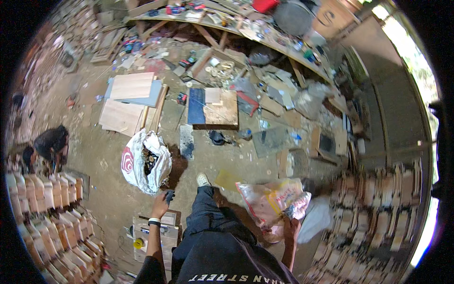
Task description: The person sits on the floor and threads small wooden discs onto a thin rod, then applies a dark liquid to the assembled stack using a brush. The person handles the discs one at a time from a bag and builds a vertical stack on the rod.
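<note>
My left hand (161, 202) is closed around a small dark object (169, 194), held out beside an open white sack (144, 161) with dark pieces inside. My right hand (289, 221) hangs low on the right and grips the rim of a pink and yellow printed plastic bag (272, 199) that sags toward the floor. My leg in dark trousers and a pale shoe (203, 180) steps forward between the two bags.
Stacked wooden pieces line the left (52, 208) and right (378, 208). A low wooden box (156, 234) sits under my left arm. Plywood boards (130, 97) and a low board platform (213, 108) lie ahead. Another person (49, 144) crouches at the left. A cluttered bench (246, 31) runs across the back.
</note>
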Available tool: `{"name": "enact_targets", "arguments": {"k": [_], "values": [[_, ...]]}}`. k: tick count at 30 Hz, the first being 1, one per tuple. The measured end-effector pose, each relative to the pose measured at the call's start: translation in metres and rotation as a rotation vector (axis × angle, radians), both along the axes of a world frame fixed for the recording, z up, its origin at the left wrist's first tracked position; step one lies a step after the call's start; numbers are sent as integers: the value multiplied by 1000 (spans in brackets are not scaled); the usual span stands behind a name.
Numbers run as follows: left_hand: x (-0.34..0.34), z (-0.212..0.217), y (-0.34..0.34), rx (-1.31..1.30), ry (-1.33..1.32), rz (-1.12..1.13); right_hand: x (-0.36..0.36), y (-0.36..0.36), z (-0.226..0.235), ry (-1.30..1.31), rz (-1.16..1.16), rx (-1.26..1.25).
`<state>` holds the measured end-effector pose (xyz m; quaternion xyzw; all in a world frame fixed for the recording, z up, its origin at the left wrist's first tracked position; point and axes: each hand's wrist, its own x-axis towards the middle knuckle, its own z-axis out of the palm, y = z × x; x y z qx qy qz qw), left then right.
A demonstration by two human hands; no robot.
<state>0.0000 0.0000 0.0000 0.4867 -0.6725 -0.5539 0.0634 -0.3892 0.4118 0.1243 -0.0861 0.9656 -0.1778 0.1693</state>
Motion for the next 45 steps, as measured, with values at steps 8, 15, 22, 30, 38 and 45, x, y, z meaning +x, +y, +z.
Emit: {"name": "enact_targets", "arguments": {"k": [8,15,22,30,38,45], "values": [[-162,117,-13,-194,334,259,-42,-243,64,-219,711,-343],[-268,164,-45,-276,-120,264,-19,-376,80,-97,1586,-204],[-190,110,-1,-108,361,1348,9,-434,57,-382,2142,-246],[-182,102,198,-387,1118,2028,-19,-444,10,-1051,1814,-459],[-239,44,329,-683,378,2431,-34,-368,-47,-1629,705,586],[-228,-26,446,-611,824,2385,-31,-268,-101,-1680,487,649]]}}
